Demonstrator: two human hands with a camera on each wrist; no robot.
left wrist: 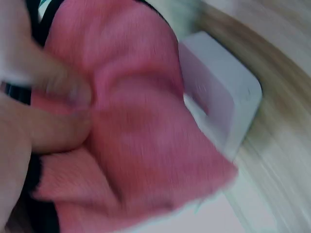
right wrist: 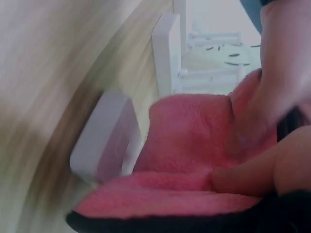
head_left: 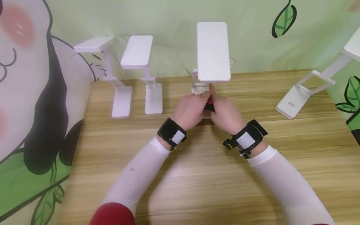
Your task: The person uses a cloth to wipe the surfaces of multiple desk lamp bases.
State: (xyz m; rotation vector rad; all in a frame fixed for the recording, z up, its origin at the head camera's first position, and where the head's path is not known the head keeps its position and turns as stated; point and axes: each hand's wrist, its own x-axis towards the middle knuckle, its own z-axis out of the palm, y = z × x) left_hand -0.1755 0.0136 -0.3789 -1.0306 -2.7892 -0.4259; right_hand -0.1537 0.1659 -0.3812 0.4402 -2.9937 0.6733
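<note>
A pink plush cloth [left wrist: 136,111] with black edging hangs in folds close over the white base [right wrist: 104,138] of a desk lamp [head_left: 213,51]. My left hand [head_left: 191,109] grips it from the left, fingertips pressed into the pile. From the right, my right hand [head_left: 226,114] holds the same cloth, its index finger reaching up beneath the lamp's flat white head. Both hands meet in front of the lamp's stem, and in the head view they hide most of the cloth. The right wrist view shows fingers [right wrist: 248,177] sunk into the pink folds.
Two similar white lamps [head_left: 154,98] [head_left: 122,101] stand to the left, near the back wall. Another white lamp [head_left: 292,101] stands at the right, angled. A wood-grain table [head_left: 202,175] spreads below, with a printed curtain [head_left: 168,18] behind it.
</note>
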